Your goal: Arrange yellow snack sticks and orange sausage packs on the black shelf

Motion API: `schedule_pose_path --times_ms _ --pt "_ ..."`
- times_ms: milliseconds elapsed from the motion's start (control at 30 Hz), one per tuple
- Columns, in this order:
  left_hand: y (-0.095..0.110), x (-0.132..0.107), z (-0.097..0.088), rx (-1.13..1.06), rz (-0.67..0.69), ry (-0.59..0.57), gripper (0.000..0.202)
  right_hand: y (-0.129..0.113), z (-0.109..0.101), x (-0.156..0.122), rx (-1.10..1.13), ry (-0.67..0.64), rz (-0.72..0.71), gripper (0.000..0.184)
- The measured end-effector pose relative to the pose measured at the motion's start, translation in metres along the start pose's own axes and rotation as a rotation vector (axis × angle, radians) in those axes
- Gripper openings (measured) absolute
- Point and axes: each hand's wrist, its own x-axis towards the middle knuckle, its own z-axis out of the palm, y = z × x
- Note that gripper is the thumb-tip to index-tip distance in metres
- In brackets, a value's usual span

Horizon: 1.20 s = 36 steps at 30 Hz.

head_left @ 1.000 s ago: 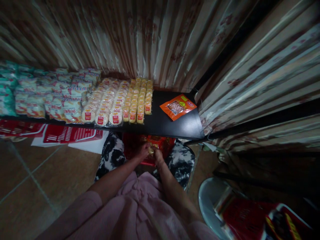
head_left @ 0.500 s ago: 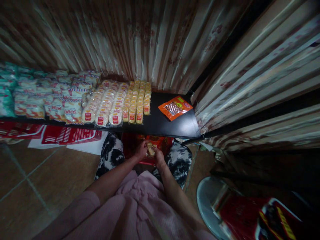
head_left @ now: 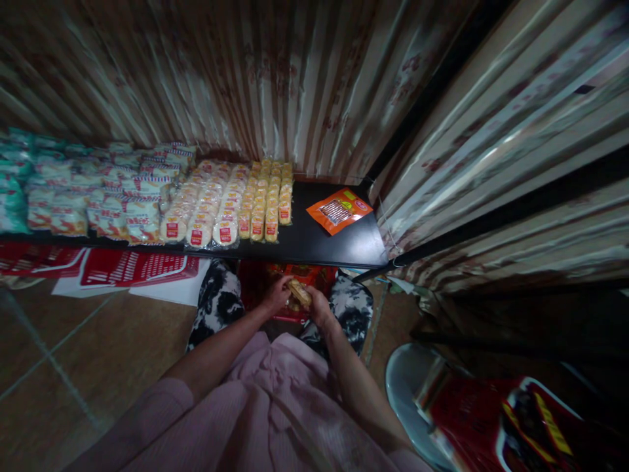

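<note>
Both my hands meet between my knees, below the front edge of a black shelf [head_left: 339, 246]. My left hand [head_left: 276, 298] and my right hand [head_left: 318, 306] are closed on the two ends of a small yellowish snack packet [head_left: 299, 292]. Under them sits a red basket [head_left: 295, 278] with more packets, mostly hidden. On the shelf lie rows of yellow packets [head_left: 268, 200], round pale packets [head_left: 211, 210], and a single orange pouch [head_left: 339, 210] on the bare right part.
Striped curtains hang behind and to the right of the shelf. Red-and-white packets [head_left: 122, 206] and green ones [head_left: 12, 196] fill the shelf's left. Red baskets [head_left: 132, 267] lie on the tiled floor. A grey stool [head_left: 407, 387] with red bags [head_left: 496, 419] stands at lower right.
The snack packet has come up a little out of the red basket and now lies slanted between both hands. The view has shifted slightly.
</note>
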Motion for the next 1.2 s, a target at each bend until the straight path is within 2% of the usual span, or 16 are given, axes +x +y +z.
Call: schedule_pose_path --times_ms 200,333,500,700,933,1200 --pt "-0.001 -0.002 0.001 -0.039 0.092 -0.04 0.054 -0.013 -0.003 -0.007 0.053 -0.1 0.101 0.024" --pt "0.001 -0.005 0.0 -0.009 0.083 -0.008 0.048 -0.018 -0.002 -0.01 0.091 -0.128 0.132 0.024" --pt "0.004 -0.008 -0.003 0.034 0.083 0.029 0.043 -0.02 -0.001 -0.014 0.148 -0.183 0.136 0.032" --pt "0.003 -0.009 -0.003 -0.073 0.024 0.051 0.043 -0.026 -0.003 -0.02 0.183 -0.19 0.151 0.038" --pt "0.0 -0.007 -0.002 -0.108 -0.062 0.057 0.039 -0.027 -0.008 -0.024 0.245 -0.174 0.071 0.035" --pt "0.01 -0.017 -0.006 -0.103 -0.095 0.055 0.026 -0.026 -0.009 -0.023 0.249 -0.157 -0.031 0.029"
